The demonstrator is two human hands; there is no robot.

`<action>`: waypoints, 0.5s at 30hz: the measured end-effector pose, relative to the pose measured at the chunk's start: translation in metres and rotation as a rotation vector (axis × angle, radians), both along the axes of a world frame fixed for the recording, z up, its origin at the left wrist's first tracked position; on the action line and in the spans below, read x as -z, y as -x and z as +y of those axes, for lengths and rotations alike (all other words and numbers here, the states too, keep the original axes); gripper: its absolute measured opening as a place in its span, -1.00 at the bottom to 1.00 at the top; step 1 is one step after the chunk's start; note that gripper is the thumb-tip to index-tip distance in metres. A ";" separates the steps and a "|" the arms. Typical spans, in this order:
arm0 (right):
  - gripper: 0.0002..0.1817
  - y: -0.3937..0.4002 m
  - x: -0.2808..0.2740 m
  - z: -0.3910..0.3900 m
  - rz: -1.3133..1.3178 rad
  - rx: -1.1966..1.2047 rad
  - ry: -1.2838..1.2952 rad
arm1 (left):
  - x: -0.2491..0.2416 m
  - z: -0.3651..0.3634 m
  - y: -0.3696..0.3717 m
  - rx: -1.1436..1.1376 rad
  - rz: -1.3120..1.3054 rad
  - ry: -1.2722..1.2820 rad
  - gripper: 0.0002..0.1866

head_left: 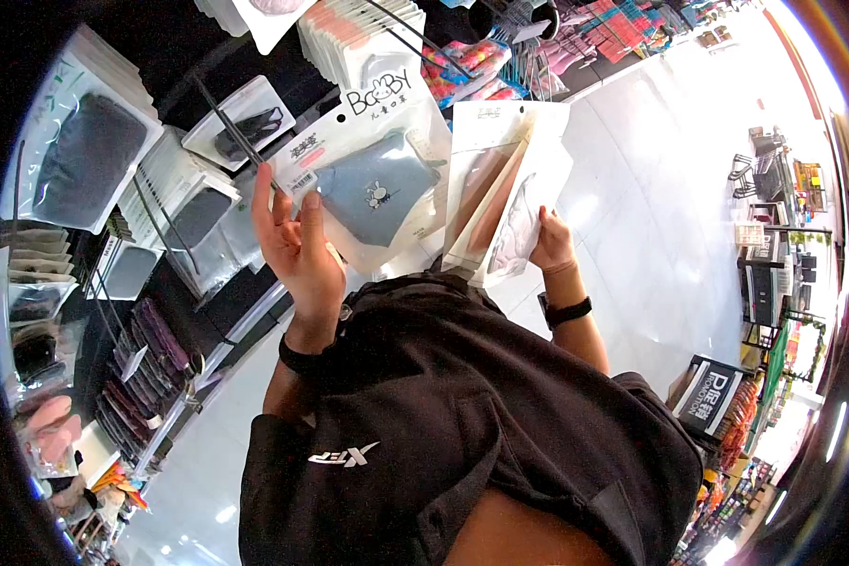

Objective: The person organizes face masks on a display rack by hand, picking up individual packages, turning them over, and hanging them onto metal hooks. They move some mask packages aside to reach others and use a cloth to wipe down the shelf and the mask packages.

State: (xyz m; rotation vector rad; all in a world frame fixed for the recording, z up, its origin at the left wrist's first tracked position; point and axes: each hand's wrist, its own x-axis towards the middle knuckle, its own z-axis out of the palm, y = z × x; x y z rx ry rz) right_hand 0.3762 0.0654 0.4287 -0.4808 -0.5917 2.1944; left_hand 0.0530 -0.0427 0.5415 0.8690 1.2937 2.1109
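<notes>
My left hand (pixel 299 259) is at the left edge of a packaged children's face mask (pixel 377 189), blue with a small rabbit print. Its thumb lies over the packet's edge and the other fingers curl beside it. The index finger reaches up to the tip of a metal display hook (pixel 224 123). My right hand (pixel 554 243) grips several white mask packets (pixel 507 184) by their right side, thumb in front. Pinkish-brown and white masks show through their clear windows. The fingers behind these packets are hidden.
Hanging packets of dark masks (pixel 90 156) fill the display rack at left, with more hooks sticking out. Pale packets (pixel 354 47) hang at the top. Bundled dark textiles (pixel 146 363) hang lower left. A promotion box (pixel 710 396) stands on the tiled floor (pixel 641 208) at right.
</notes>
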 end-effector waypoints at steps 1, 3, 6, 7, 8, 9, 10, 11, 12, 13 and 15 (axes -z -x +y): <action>-0.46 0.000 -0.004 0.001 -0.029 0.024 -0.001 | -0.003 0.001 -0.002 -0.002 -0.029 -0.007 -0.36; -0.56 0.003 -0.011 0.000 -0.144 0.077 0.002 | -0.003 -0.001 -0.006 -0.007 -0.050 0.061 -0.42; -0.64 0.021 -0.045 -0.011 -0.304 0.028 -0.071 | 0.027 -0.007 -0.005 0.194 -0.197 0.127 -0.48; -0.64 0.026 -0.051 -0.013 -0.382 -0.007 -0.129 | 0.019 -0.005 -0.006 0.293 -0.264 0.142 -0.49; -0.64 0.031 -0.057 -0.014 -0.459 -0.044 -0.190 | 0.007 -0.008 -0.020 0.339 -0.410 0.205 -0.48; -0.64 0.035 -0.063 -0.016 -0.511 -0.111 -0.271 | 0.011 -0.008 -0.023 0.368 -0.373 0.193 -0.46; -0.63 0.038 -0.068 -0.017 -0.594 -0.144 -0.367 | 0.015 -0.008 -0.026 0.396 -0.336 0.179 -0.43; -0.61 0.040 -0.074 -0.017 -0.677 -0.177 -0.464 | 0.016 -0.009 -0.032 0.397 -0.317 0.190 -0.41; -0.60 0.044 -0.081 -0.019 -0.758 -0.207 -0.562 | 0.023 -0.009 -0.032 0.478 -0.325 0.151 -0.46; -0.56 0.052 -0.097 -0.024 -0.740 -0.184 -0.580 | 0.019 -0.008 -0.031 0.511 -0.258 0.145 -0.47; -0.53 0.054 -0.108 -0.025 -0.842 -0.165 -0.713 | 0.009 -0.004 -0.028 0.574 -0.222 0.189 -0.43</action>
